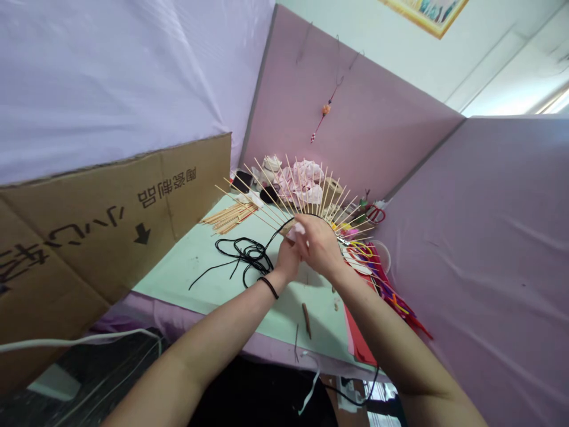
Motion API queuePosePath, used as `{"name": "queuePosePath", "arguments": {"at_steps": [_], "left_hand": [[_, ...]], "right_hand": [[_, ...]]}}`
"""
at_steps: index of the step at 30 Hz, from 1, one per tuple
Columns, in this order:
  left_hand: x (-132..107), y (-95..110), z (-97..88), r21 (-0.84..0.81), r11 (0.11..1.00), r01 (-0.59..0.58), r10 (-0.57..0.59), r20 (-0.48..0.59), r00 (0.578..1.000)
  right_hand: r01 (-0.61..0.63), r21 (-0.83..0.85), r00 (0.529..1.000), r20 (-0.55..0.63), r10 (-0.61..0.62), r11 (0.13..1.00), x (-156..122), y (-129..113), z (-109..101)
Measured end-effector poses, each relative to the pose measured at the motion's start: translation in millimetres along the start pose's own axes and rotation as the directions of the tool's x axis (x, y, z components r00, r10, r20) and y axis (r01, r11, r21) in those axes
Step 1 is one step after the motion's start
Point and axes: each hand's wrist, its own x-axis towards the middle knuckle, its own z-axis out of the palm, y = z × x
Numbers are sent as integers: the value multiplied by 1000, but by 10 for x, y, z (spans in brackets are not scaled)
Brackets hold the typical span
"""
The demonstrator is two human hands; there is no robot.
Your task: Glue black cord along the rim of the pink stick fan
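Note:
A fan of thin bamboo sticks (284,187) spreads upward from a hub that both hands grip above the pale green mat (200,261). My right hand (320,244) is closed over the hub, its back toward me. My left hand (287,261) pinches the same hub from the left, partly hidden behind the right hand. A black cord (249,254) runs from the hub into a loose tangle on the mat. A black band circles my left wrist.
A pile of loose bamboo sticks (230,216) lies at the mat's far left. Pink fabric pieces (302,181) and red scissors (376,213) sit at the back. Coloured pipe cleaners (391,293) and red paper lie at right. A cardboard panel (111,219) stands left; pink partitions surround.

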Motion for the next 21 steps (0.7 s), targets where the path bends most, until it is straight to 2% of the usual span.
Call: {"name": "queuePosePath", "arguments": {"at_steps": [2, 5, 10, 18, 21], "left_hand": [[39, 17, -105, -71, 994, 84, -77, 98, 992], [39, 44, -143, -150, 981, 126, -106, 131, 986], [6, 58, -108, -163, 977, 135, -116, 119, 986], [38, -54, -117, -84, 990, 109, -97, 136, 986], [89, -127, -133, -84, 996, 8, -1, 85, 996]], "right_hand": [[-150, -54, 989, -13, 149, 987, -9, 143, 0], [-217, -48, 975, 27, 219, 975, -40, 290, 22], [-188, -18, 981, 56, 188, 982, -65, 320, 57], [-32, -170, 994, 93, 49, 985, 0, 188, 56], [-24, -192, 995, 87, 41, 981, 20, 89, 55]]}}
